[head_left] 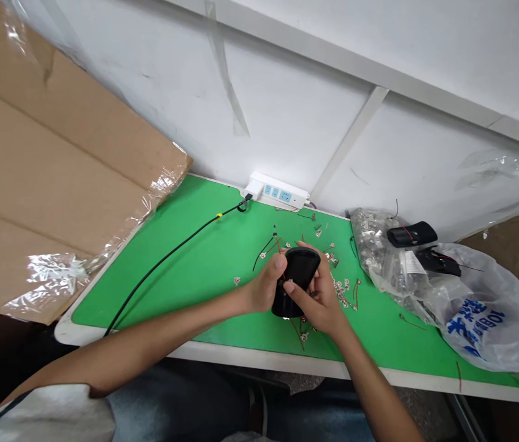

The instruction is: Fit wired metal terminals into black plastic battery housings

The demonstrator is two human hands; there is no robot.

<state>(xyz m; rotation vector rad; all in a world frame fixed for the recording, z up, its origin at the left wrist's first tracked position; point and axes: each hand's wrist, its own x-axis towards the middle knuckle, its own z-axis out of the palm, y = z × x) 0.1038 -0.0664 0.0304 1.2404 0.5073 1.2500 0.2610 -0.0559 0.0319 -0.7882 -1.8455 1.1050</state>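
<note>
Both my hands hold a black curved plastic shell above the green table mat. Along its left side, my left hand is closed with the thumb pointing up. My right hand grips the right side, its thumb pressed on the shell's inner face near a small metal piece. A thin red-brown wire rises beside my left thumb. Around and below the hands lie several small metal parts and short wires. The fingers behind the shell are mostly hidden.
Clear plastic bags lie at the right, bearing two similar black shells. A white power strip stands against the wall, with a black cable running across the green mat. A large cardboard box fills the left.
</note>
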